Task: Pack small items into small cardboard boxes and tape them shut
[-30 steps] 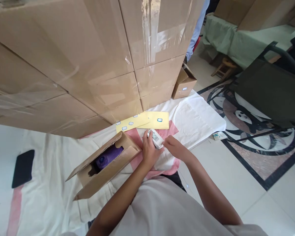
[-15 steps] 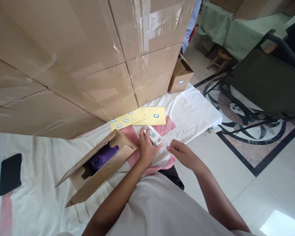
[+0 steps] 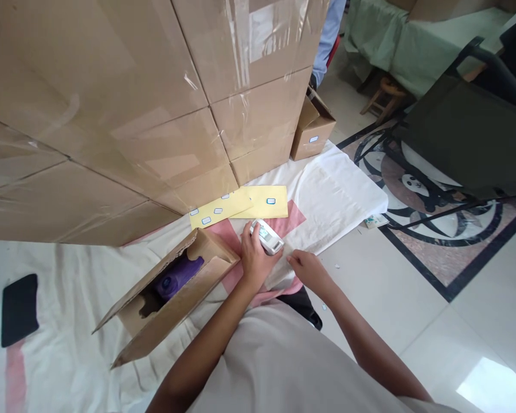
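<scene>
My left hand (image 3: 253,255) is wrapped round a small white box-like item (image 3: 270,238) with a greenish printed face; its exact kind is unclear. Just right of it, my right hand (image 3: 308,269) is closed in a pinch, apart from the white item, and whatever is between its fingers is too small to make out. Beyond the hands lie yellow sheets (image 3: 258,202) bearing several small blue-edged white labels. Left of my left hand, an open cardboard box (image 3: 208,275) holds a purple object (image 3: 180,279), partly hidden by its walls.
A wall of taped cartons (image 3: 155,132) rises in front. A smaller open carton (image 3: 312,137) stands at its right end, near a person's blue-clad leg (image 3: 329,40). White and pink cloth (image 3: 339,189) covers the work surface. A dark chair (image 3: 464,126) is at right; a black pad (image 3: 19,310) lies far left.
The camera view has shifted slightly. The white item has turned a little in my left hand, and my right hand remains pinched beside it.
</scene>
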Action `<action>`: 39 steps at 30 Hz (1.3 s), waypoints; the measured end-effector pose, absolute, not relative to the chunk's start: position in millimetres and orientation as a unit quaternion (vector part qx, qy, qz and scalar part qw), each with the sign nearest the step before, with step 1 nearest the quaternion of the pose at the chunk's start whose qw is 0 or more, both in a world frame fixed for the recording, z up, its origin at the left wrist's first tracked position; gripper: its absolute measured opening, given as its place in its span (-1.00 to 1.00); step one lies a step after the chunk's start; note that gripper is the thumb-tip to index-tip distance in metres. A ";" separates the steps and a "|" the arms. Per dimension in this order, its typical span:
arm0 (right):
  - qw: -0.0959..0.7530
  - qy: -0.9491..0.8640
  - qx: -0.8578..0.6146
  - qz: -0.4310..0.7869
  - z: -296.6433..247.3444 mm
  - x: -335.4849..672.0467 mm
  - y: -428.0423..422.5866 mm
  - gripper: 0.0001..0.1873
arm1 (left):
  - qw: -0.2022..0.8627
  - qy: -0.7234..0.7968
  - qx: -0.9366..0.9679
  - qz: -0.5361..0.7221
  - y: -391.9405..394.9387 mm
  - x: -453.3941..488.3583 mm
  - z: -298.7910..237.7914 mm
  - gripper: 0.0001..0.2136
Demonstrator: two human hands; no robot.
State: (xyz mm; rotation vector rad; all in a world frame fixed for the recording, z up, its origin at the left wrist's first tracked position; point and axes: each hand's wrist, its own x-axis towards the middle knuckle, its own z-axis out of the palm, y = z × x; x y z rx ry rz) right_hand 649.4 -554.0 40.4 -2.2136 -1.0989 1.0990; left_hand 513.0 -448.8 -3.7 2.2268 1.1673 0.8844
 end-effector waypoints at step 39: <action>0.305 -0.643 -0.672 0.203 123.0 569.5 -554.4 -0.80 | 0.281 0.367 0.623 0.631 -506.6 328.9 118.3 -0.80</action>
